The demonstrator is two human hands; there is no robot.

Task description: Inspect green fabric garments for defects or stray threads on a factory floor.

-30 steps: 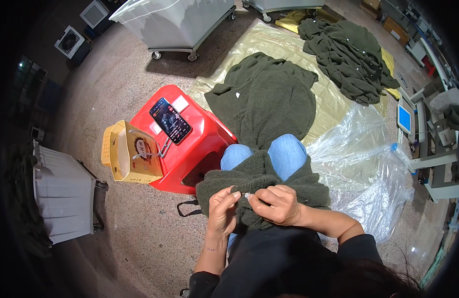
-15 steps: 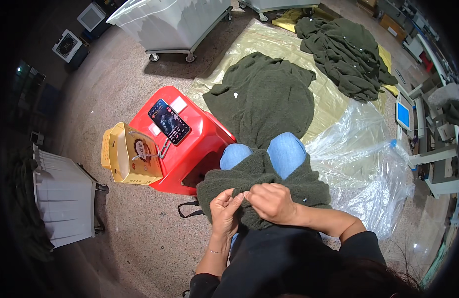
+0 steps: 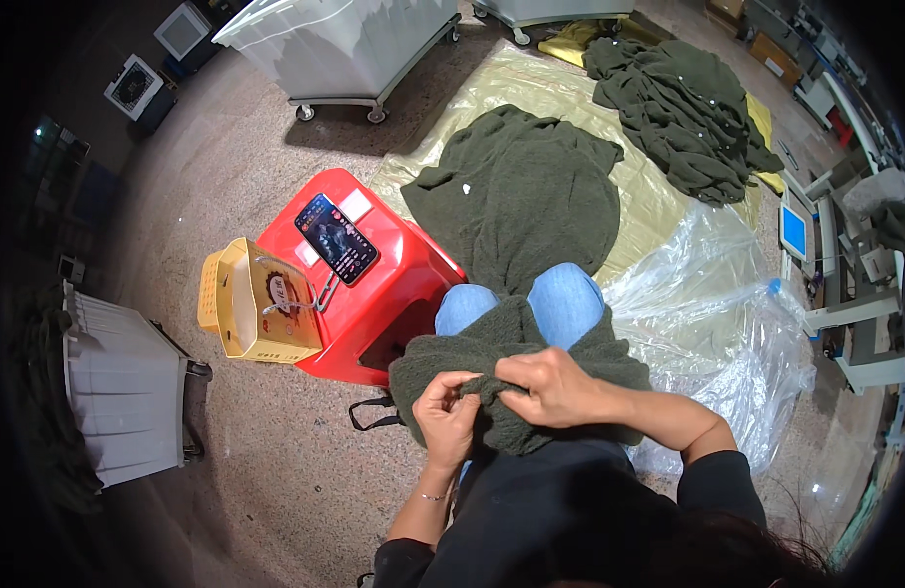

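Head view: I see green cloth (image 3: pixel 511 338) bunched at 6 o'clock of the knees (image 3: pixel 567 309). Left hand (image 3: pixel 447 416) pinches a fold (image 3: pixel 486 388); right hand (image 3: pixel 548 388), at its 2 o'clock, pinches too. Looks soft, limp, light, grippy, hardly fragile; I'd grab that fold's edge.

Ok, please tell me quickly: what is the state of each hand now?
Left hand: closed, pinching the dark green fleece cloth on the lap.
Right hand: closed, gripping the same cloth.
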